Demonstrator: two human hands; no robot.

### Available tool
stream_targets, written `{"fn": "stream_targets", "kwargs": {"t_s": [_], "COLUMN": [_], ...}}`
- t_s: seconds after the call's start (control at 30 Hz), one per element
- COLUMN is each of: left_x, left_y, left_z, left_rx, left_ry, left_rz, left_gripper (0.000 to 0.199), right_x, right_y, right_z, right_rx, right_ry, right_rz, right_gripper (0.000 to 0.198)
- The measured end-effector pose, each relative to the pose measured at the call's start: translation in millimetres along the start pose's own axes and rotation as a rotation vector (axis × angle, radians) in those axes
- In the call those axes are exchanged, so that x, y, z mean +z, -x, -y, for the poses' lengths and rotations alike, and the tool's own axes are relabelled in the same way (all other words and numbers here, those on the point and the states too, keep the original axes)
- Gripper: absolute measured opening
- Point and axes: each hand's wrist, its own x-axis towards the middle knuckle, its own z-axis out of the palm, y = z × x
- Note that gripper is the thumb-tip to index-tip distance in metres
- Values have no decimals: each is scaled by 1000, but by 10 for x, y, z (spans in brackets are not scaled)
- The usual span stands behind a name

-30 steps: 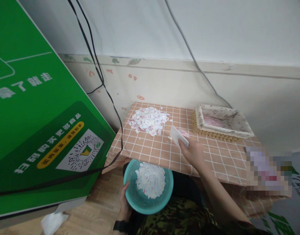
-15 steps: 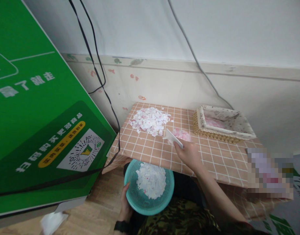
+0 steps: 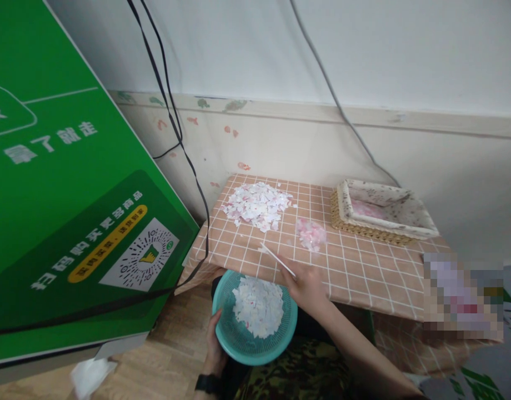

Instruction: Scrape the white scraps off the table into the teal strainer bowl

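Observation:
My left hand [image 3: 214, 344] grips the left rim of a round turquoise plastic basket [image 3: 255, 358], its fingers closed on the edge. A heap of white paper scraps [image 3: 259, 306] with a few reddish bits lies in the basket, which sits just below the table's front edge. Between the fingers of my right hand [image 3: 306, 284] is a thin, flat white card [image 3: 276, 260], seen nearly edge-on over the front of the table. Past it, a larger pile of torn paper [image 3: 257, 204] covers the table's back left. A clear bag of pink and white bits [image 3: 311, 234] lies beyond my right hand.
A checked brown cloth [image 3: 364, 272] covers the table. A lined wicker basket [image 3: 384, 214] with pinkish content stands at the back right. The green printed panel [image 3: 114, 222] rises at the left, with a black strap [image 3: 197, 186] hanging beside it. Something blurred out [image 3: 459, 294] is at the right.
My right hand has moved with the card toward the table's front edge and slightly left, uncovering the clear bag. The card has turned nearly edge-on. My left hand stays on the turquoise basket.

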Motion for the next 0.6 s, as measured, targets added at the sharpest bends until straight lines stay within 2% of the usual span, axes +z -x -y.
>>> {"fn": "stream_targets", "kwargs": {"t_s": [0.13,0.27,0.37,0.47,0.6], "left_x": [30,39,43,45,67], "left_y": [26,17,9,11,35], "left_z": [-21,-25,-21,-26,-49], "left_rx": [10,63,41,46,67], "left_ry": [-25,-57,-28,-11,-37], "left_rz": [-9,-76,-57,-50,-67], "left_gripper": [25,23,22,18,16], "right_x": [50,46,-20,-162,-403], "right_y": [126,138,106,64,8], "right_z": [-71,-213,-316,-438,-613], "right_rx": [0,33,230,439,584], "right_ry": [34,59,80,33,-31], "right_rz": [-120,-171,-213,-244,-313], "right_gripper": [39,35,32,37,46]}}
